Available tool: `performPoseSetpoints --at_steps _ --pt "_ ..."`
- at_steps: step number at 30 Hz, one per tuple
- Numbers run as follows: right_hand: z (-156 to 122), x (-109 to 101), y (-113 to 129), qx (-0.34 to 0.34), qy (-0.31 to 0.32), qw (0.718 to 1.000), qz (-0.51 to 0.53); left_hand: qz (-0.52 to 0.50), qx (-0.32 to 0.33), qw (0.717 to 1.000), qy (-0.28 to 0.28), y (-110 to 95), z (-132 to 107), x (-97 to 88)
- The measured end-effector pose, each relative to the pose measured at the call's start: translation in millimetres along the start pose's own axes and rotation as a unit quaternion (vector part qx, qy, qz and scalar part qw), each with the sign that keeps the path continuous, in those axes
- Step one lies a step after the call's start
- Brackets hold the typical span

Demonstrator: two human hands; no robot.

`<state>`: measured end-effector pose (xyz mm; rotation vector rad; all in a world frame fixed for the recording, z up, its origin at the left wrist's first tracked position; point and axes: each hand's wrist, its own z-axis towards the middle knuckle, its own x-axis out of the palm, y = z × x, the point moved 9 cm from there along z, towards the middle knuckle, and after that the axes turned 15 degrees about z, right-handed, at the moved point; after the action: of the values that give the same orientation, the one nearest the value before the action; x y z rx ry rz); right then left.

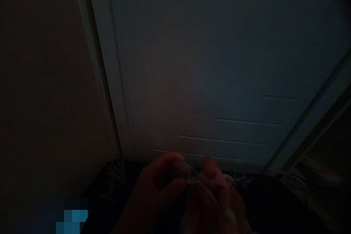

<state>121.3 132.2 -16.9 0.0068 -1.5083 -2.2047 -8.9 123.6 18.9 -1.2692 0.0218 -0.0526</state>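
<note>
The scene is very dark. Low in the middle of the view, my left hand is closed around a small clear see-through piece, pinched between thumb and fingers. Its exact kind does not show. Just to the right, my right hand is closed on a crumpled pale pink cloth. Part of that cloth meets the right end of the clear piece. Folds of cloth hide most of the right fingers.
Ahead stands a pale door panel with embossed lines and a striped heart. A frame strip and a brownish wall are on the left. Dark patterned fabric lies below.
</note>
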Motion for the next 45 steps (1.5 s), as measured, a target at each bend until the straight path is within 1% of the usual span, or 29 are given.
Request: performPoseSetpoints --at_steps 1,2,3,5,6,7,9,12,14,17,21,24,27,29,33,38,39,41,43,45 --pt "0 0 -2 0.005 0.003 0.999 0.036 0.003 -0.01 1.0 0.001 2 0 0.8" --pt "-1 2 -4 0.018 0.008 0.995 0.098 0.005 -0.023 1.0 -0.003 2 0 1.0" --pt "-1 4 -7 0.036 0.013 0.984 0.176 0.008 -0.036 0.999 -0.008 2 -1 1.2" --pt "-2 11 -11 0.077 0.02 0.943 0.323 0.021 -0.058 0.998 -0.034 0 -4 -1.3" --pt "-3 14 -12 0.094 0.018 0.924 0.369 0.033 -0.065 0.996 -0.048 -2 -6 -3.0" --pt "-4 15 -11 0.102 0.016 0.915 0.389 0.047 -0.068 0.995 -0.055 -5 -8 -3.7" --pt "-6 13 -6 0.103 0.005 0.914 0.393 0.072 -0.072 0.993 -0.064 -7 -11 -4.9" --pt "-4 9 5 0.092 0.011 0.929 0.359 0.109 -0.068 0.99 -0.057 -6 -12 -3.8" --pt "-1 9 8 0.102 0.019 0.944 0.313 0.159 -0.055 0.984 -0.06 -6 -11 -4.2" --pt "5 0 11 0.09 -0.031 0.955 0.281 0.254 -0.012 0.963 -0.086 -12 -8 -6.2" --pt "13 -4 16 0.04 -0.082 0.97 0.226 0.345 0.058 0.931 -0.11 -23 -7 -4.8" --pt "17 -9 18 0.012 -0.12 0.983 0.139 0.392 0.1 0.906 -0.124 -29 -10 -4.1" --pt "20 -10 25 -0.03 -0.12 0.992 0.039 0.426 0.128 0.886 -0.13 -32 -13 -3.4" --pt "20 -9 32 -0.06 -0.112 0.992 -0.023 0.444 0.138 0.875 -0.134 -33 -14 -3.4" --pt "20 -4 41 -0.092 -0.107 0.983 -0.115 0.478 0.158 0.853 -0.138 -35 -13 -1.1" --pt "17 -5 53 -0.133 -0.175 0.958 -0.185 0.504 0.202 0.823 -0.166 -44 -20 8.1" --pt "17 -5 55 -0.137 -0.185 0.954 -0.191 0.502 0.206 0.822 -0.174 -46 -22 10.1" --pt "17 -5 57 -0.14 -0.193 0.952 -0.193 0.487 0.2 0.828 -0.194 -48 -27 12.3" --pt "17 -6 57 -0.132 -0.192 0.955 -0.185 0.46 0.188 0.843 -0.206 -48 -32 14.5" --pt "18 -9 56 -0.116 -0.197 0.96 -0.162 0.433 0.172 0.861 -0.203 -47 -35 17.0"
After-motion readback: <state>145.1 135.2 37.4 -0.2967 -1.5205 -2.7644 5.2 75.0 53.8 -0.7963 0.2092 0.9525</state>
